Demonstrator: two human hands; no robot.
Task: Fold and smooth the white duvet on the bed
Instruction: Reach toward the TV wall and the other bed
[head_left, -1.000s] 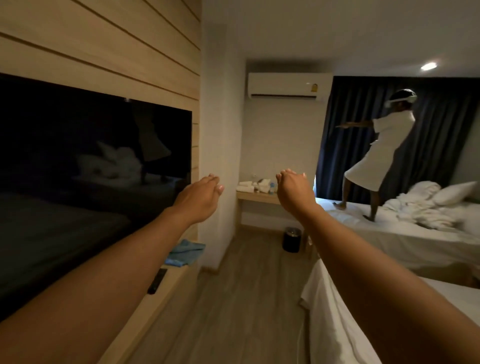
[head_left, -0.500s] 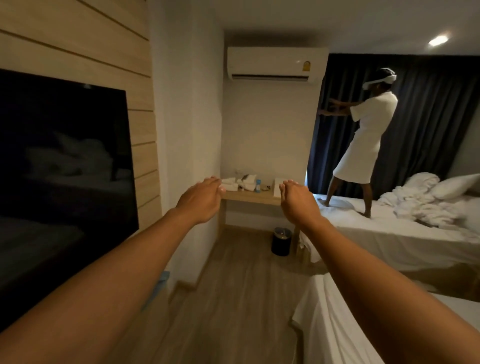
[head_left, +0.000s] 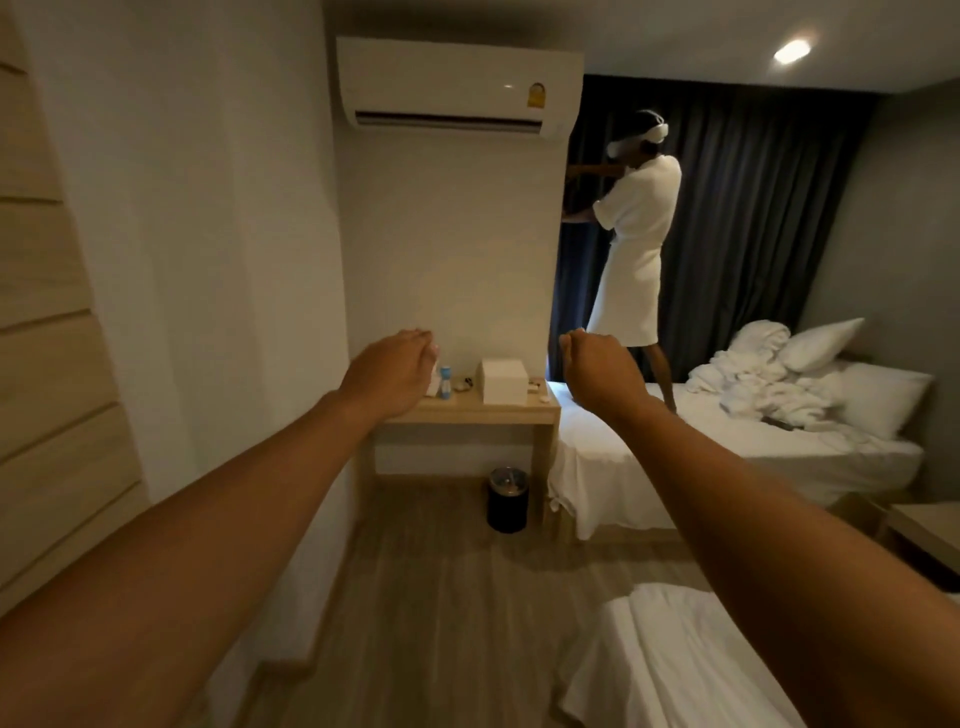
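Observation:
Both my arms reach straight forward at chest height over the floor. My left hand (head_left: 387, 374) and my right hand (head_left: 602, 369) droop at the wrist with loosely curled fingers and hold nothing. A crumpled white duvet (head_left: 748, 376) lies in a heap at the head of the far bed (head_left: 649, 447), well beyond my right hand, next to two white pillows (head_left: 878, 400). The corner of a nearer bed with white bedding (head_left: 675, 665) shows under my right forearm.
A person in a white robe (head_left: 631, 260) stands on the far bed, facing the dark curtain (head_left: 753, 208). A wooden desk (head_left: 467, 415) with a white box and small items stands by the wall, a black bin (head_left: 507, 499) beneath it. Wood floor runs between wall and beds.
My view has swung right: the dark TV has left the frame and the desk and far bed are now central. The person has turned to the curtain. My hands stay outstretched.

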